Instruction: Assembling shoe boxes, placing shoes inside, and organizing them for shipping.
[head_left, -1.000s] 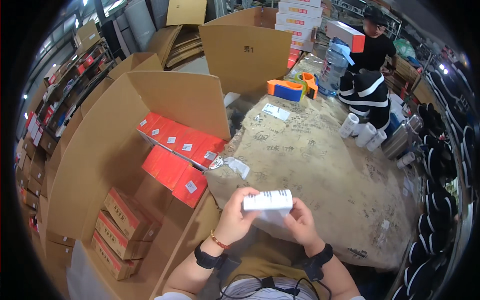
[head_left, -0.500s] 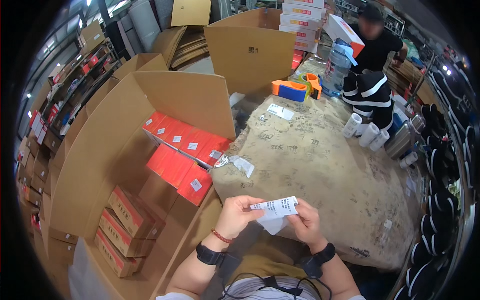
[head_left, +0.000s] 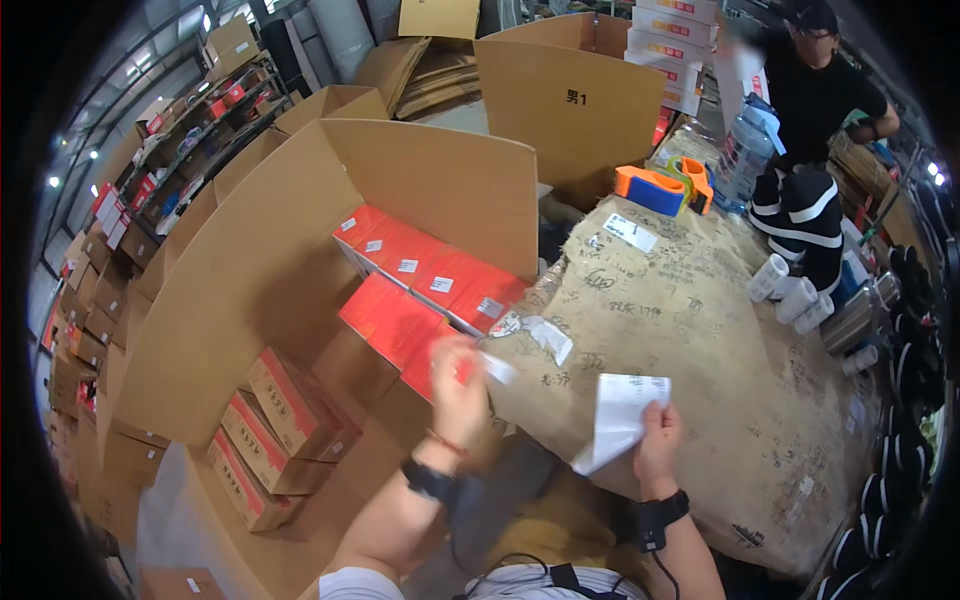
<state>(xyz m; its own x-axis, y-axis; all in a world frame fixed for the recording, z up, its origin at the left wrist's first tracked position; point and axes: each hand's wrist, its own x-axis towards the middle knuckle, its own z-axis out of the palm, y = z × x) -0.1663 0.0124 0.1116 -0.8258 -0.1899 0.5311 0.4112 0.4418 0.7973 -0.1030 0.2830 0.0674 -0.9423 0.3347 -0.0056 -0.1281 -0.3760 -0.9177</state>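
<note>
And right there, near the middle: clamped on a white sheet [head_left: 620, 415] with the right hand [head_left: 657, 440], gripping by the right edge, thumb laid over the face. Hangs above the near part of the bench [head_left: 745, 440], showing dark print along the far edge and drooping at a corner to the near left.

Out to the left, all blur: pinching a small white slip [head_left: 499, 369] at the fingertips of the left hand [head_left: 458, 378], too smeared to tell exactly which fingers. Appears just in front of the red boxes [head_left: 385, 315]; cannot tell whether touching. Wears a reddish bracelet [head_left: 446, 441] and a black strap [head_left: 428, 482] on that wrist.

Look left now, into the big open carton [head_left: 230, 290]: packed with red boxes on the far right side, brown boxes [head_left: 285, 400] with red stripes on the near left.

Back to the bench: see crumpled white paper [head_left: 548, 338] at the left edge, an orange-and-blue tape dispenser [head_left: 650, 190] on the far side, a clear water bottle [head_left: 744, 158] to its right, then black shoes [head_left: 800, 215] with white stripes and white rolls [head_left: 795, 299] just nearer. Far right, spot a co-worker [head_left: 815, 105] in black.
</note>
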